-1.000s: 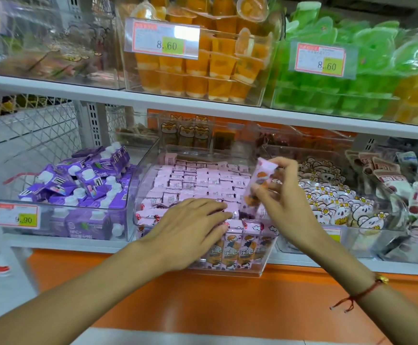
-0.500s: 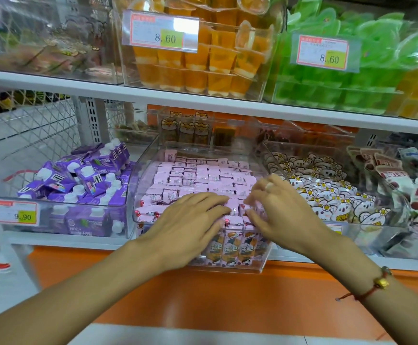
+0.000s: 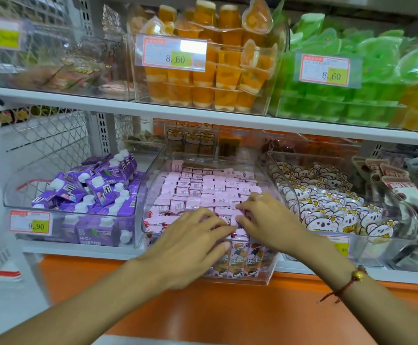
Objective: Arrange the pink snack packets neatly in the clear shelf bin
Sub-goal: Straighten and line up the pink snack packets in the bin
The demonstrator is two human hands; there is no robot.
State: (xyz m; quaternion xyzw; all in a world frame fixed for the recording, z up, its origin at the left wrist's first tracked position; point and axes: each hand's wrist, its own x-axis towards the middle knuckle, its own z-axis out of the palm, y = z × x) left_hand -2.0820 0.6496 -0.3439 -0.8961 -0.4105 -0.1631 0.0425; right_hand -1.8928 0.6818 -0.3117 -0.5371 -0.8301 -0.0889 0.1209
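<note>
At the bin's front edge: both my hands meet.
Left hand: fingers nearly straight, flat on the front packets, bracing that row.
Right hand: just right of it, fingertips curled down among the packets; whether they pinch one I cannot tell.
Bin: packets fill it in rows.
Change: a second ago my right hand held a packet above the bin; now it is down, likely tucked in.

I see the pink packets packed in tight rows filling the clear bin on the lower shelf, standing on end with their crimped tops up. Through the bin's front wall, the front row shows cartoon prints.
</note>
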